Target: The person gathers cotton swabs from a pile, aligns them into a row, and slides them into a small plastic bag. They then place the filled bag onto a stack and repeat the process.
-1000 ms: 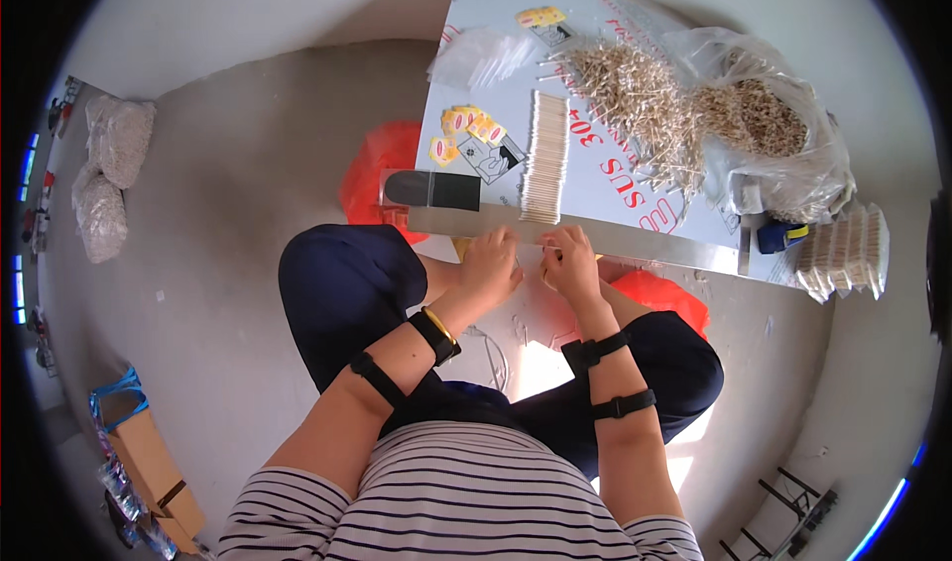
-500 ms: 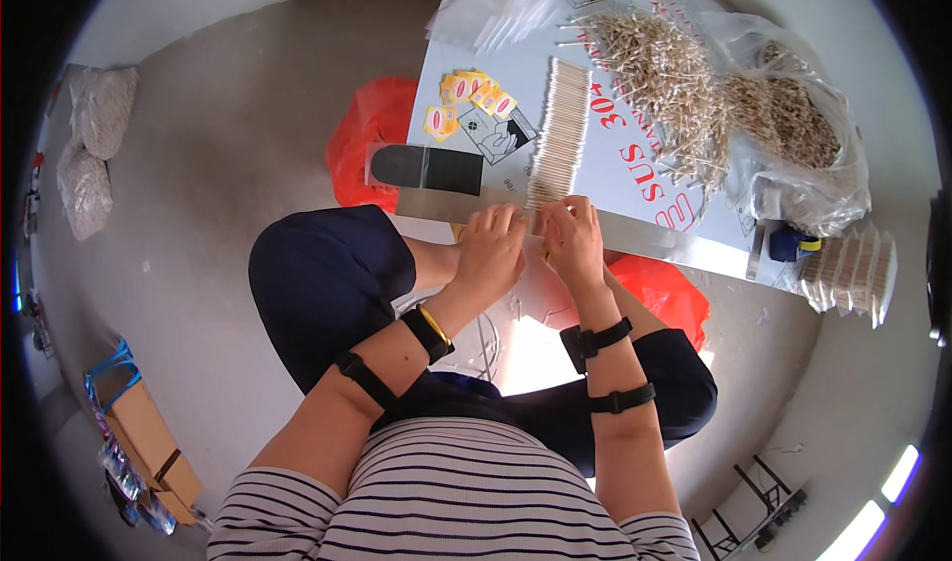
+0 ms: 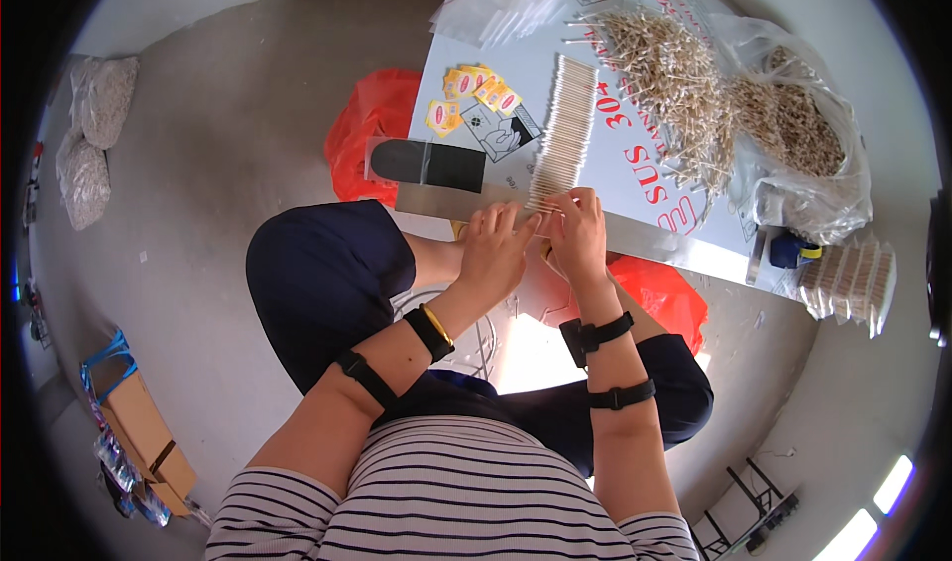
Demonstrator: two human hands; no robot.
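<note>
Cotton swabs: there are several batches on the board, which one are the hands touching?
The neat straight row of swabs at the board's near edge; the left hand and right hand meet at its end. The others lie loose or bagged.

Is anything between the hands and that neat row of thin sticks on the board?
Nothing visible: the left hand and right hand already touch the near end of the row of sticks.

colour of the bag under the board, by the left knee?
Red-orange plastic bag, clearest in the head view, left of the white board.
</note>
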